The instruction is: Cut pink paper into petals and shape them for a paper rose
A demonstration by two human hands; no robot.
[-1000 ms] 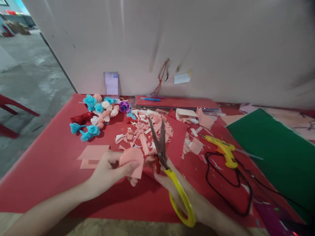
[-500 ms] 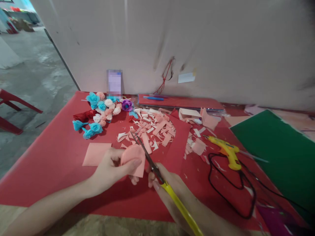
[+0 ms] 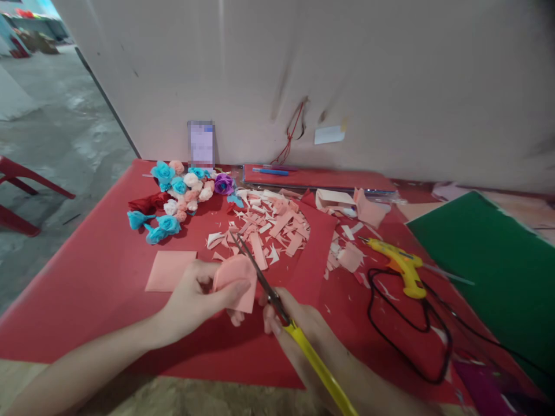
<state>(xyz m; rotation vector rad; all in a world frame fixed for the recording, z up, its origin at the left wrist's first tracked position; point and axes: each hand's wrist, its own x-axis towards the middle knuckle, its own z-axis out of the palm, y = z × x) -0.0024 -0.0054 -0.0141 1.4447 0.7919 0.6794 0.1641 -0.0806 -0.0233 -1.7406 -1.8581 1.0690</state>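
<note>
My left hand [image 3: 193, 300] pinches a folded pink paper piece [image 3: 236, 280] above the red table [image 3: 82, 289]. My right hand [image 3: 303, 335] grips yellow-handled scissors [image 3: 277, 300], whose blades lie against the right edge of the pink piece and point up and left. A flat pink paper square [image 3: 170, 270] rests on the table just left of my left hand. Beyond the hands lies a heap of pink paper scraps [image 3: 273, 225].
Paper flowers [image 3: 182, 193] in blue, pink, white, purple and red cluster at the far left. A yellow glue gun [image 3: 401, 266] with a black cord [image 3: 416, 335] lies to the right, beside a green sheet [image 3: 489, 271]. A wall rises behind the table; red chair legs [image 3: 21, 190] stand left.
One second ago the scissors stood upright with blades apart; since then they tilted left and closed against the pink piece. Over the last half second nothing visibly moved.
</note>
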